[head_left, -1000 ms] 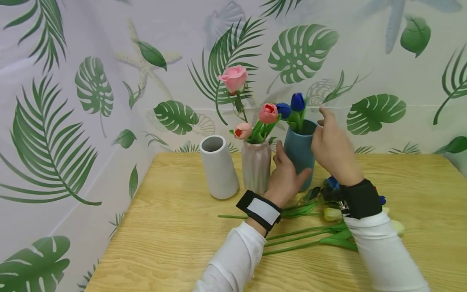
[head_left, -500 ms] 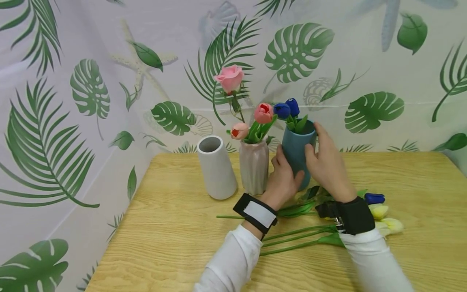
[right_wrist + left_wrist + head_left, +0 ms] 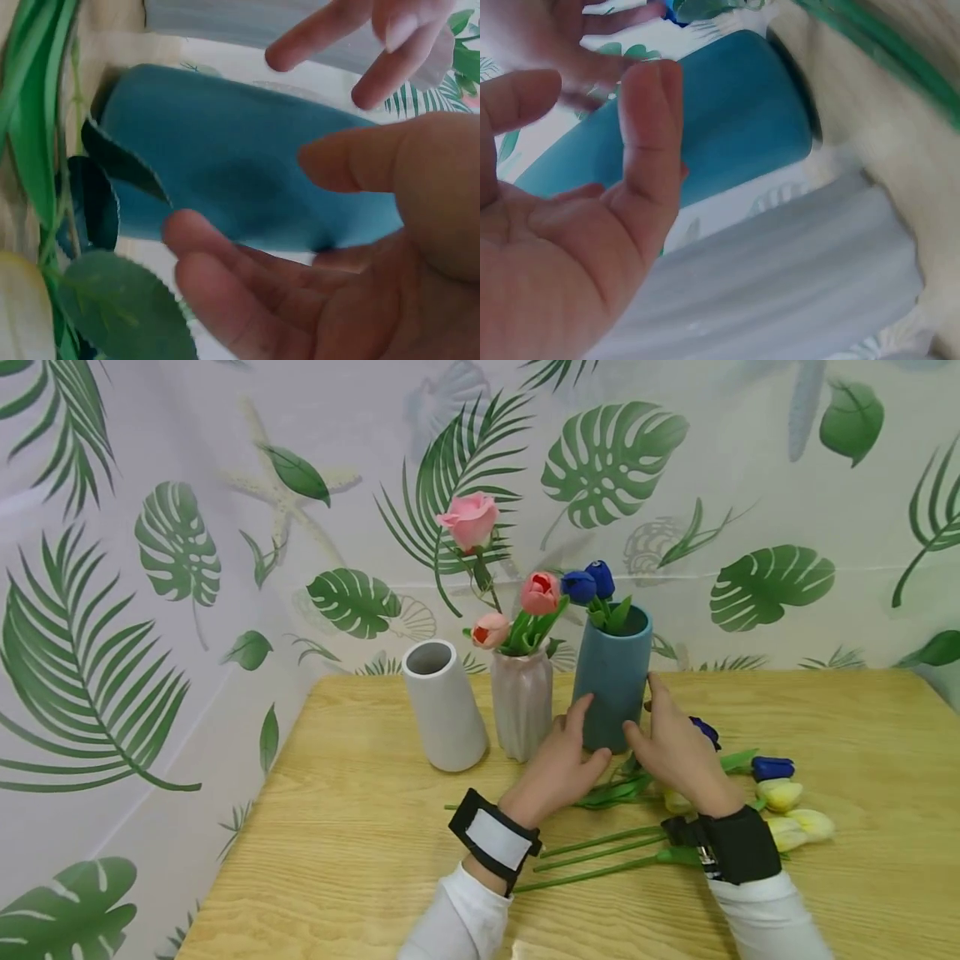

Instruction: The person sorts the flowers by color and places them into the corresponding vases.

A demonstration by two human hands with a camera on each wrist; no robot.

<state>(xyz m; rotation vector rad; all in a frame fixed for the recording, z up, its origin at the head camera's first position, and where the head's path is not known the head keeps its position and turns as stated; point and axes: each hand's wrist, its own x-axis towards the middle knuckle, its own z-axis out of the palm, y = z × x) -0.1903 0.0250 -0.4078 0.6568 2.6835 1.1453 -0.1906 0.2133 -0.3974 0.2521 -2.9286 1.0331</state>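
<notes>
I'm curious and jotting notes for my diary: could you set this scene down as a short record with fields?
White vase: no flowers showing
Ribbed vase: pink rose, two smaller blooms
Blue vase: two blue blooms
Left hand: fingers near the blue vase, contact unclear
Right hand: also near it, contact unclear
Table: loose flowers, some yellow, some blue
Backdrop: leaf-patterned

With the left forearm (image 3: 453, 920) slanting toward one o'clock and the right forearm (image 3: 768, 917) toward eleven, the left hand (image 3: 553, 773) and right hand (image 3: 681, 756) faced each other, fingers (image 3: 577, 713) loosely parted.
</notes>
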